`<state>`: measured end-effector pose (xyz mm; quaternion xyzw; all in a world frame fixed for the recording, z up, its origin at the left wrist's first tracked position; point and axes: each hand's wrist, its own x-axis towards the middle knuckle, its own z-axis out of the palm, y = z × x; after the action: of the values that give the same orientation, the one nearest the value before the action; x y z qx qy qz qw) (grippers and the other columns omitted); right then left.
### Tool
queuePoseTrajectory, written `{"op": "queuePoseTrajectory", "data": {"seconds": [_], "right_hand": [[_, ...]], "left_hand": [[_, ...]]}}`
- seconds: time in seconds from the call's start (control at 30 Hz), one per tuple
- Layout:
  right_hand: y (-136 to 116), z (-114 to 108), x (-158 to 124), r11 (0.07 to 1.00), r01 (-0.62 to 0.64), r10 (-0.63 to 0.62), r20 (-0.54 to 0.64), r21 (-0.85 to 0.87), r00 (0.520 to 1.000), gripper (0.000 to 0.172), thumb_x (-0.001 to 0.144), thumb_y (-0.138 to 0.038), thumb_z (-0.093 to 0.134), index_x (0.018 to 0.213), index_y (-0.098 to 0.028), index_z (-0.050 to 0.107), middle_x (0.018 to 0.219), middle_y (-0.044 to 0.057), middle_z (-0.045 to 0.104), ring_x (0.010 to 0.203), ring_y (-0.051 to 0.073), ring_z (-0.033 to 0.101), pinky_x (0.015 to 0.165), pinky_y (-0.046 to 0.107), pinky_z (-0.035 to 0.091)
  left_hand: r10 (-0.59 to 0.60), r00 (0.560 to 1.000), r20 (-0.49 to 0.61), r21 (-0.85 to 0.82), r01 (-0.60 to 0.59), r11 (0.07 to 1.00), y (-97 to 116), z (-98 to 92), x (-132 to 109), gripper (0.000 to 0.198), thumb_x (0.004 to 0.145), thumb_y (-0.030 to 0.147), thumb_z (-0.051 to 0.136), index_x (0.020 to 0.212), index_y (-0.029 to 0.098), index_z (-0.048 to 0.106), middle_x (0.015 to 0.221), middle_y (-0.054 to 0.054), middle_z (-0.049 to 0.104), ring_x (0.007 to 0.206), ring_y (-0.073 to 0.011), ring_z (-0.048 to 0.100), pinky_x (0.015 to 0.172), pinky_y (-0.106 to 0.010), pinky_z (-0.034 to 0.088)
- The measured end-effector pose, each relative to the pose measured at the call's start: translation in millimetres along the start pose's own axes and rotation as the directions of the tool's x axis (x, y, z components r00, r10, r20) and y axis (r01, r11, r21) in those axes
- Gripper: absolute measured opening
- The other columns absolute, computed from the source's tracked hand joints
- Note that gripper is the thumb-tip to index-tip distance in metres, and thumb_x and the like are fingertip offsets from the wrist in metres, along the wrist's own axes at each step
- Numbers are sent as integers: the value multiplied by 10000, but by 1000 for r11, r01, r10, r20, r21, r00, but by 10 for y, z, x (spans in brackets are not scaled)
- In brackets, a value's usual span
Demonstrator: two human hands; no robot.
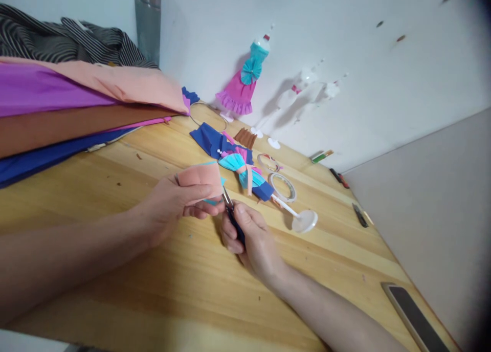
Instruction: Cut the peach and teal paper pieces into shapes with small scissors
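My left hand (187, 196) pinches a folded piece of peach crepe paper (200, 180), with turquoise paper showing behind its edges. Dark-handled scissors (235, 221) are gripped in my right hand (249, 234), their blades at the right edge of the folded paper. Whether the blades are cutting into it I cannot tell. Just beyond my hands a small doll stand lies on its side, its white round base (305, 221) to the right. On it is a turquoise paper bow (240, 169) with a peach band, over dark blue paper.
Large crepe sheets (95, 88) in peach, purple, brown and blue lie at left. Against the wall stands a mannequin in a turquoise and pink dress (251, 73), beside bare white ones (305, 78). Tape rolls (283, 187), a cutter (359, 215) and a phone (416, 316) lie rightward.
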<state>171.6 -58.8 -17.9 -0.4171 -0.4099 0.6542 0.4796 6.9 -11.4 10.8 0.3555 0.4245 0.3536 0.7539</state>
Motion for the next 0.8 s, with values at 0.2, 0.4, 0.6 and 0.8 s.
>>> {"op": "queuePoseTrajectory", "data": {"seconds": [0.2,0.4,0.6,0.8], "right_hand": [[0,-3,-5,1000,7,-7,23,-15,1000,351,879,-490,590,861,-142,626,537,-81,383,383,38,229,355,203,128],[9,-18,-16,998,-1,2,17,-59,1000,373,878,-510,588,872,-138,614,527,-85,392,374,35,241,358,204,121],[9,-12,-19,997,1,0,17,-82,1000,376,870,-519,595,842,-145,603,522,-84,393,372,36,250,359,206,130],[14,-15,-14,996,0,1,12,-92,1000,367,875,-515,593,817,-153,582,523,-83,391,373,36,251,358,203,129]], "left_hand": [[-11,1000,-2,3,11,1000,-25,-15,17,275,671,342,797,779,97,732,765,-93,751,666,-134,640,638,-225,440],[-24,999,-33,-3,24,1000,-10,-4,12,211,667,304,788,736,114,728,713,-69,742,651,-137,635,632,-235,426],[-51,998,-37,-9,50,999,14,7,-7,193,677,285,780,724,106,723,684,-68,731,646,-140,636,617,-235,426],[-45,998,-45,-17,44,999,12,16,-16,171,684,266,772,711,105,721,678,-56,726,632,-129,626,624,-235,429]]}}
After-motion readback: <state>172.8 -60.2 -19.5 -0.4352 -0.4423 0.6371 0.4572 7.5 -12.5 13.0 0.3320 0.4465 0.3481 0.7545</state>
